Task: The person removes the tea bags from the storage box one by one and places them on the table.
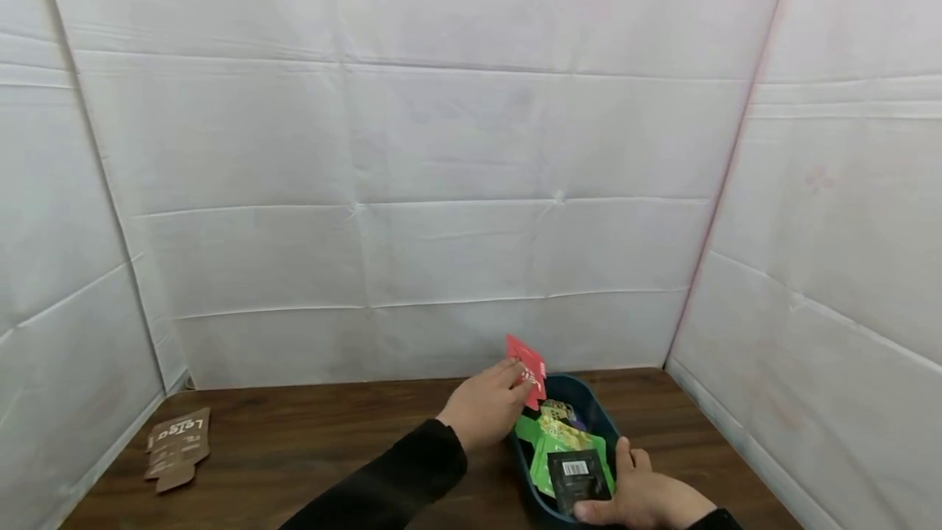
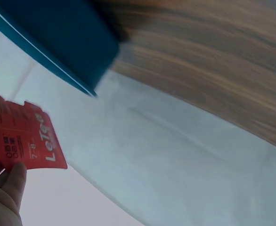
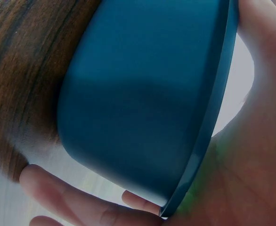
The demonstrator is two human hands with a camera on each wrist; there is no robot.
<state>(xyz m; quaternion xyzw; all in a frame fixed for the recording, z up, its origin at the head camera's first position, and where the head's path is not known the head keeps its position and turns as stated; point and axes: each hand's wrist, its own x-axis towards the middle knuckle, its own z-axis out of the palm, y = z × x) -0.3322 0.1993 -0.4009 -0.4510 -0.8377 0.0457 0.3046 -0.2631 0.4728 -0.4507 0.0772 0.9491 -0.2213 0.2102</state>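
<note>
Brown cardboard [image 1: 179, 444] is lying near the tabletop's [image 1: 331, 432] left edge. Nearer the back right corner, the left hand [image 1: 486, 403], knuckles up, is pinching 1 red card [image 1: 524, 352] above a blue tub [image 3: 138, 94]. The right hand [image 1: 651, 496] is gripping the tub's side. The step is probably moving the red card; next is likely needing a still tub.

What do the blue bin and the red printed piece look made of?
Blue bin: probably smooth plastic, soft sheen, given its even colour and rounded corner. Red printed piece: likely thin card, fairly matte, from its crisp notched edges; stiff paper possible.
</note>
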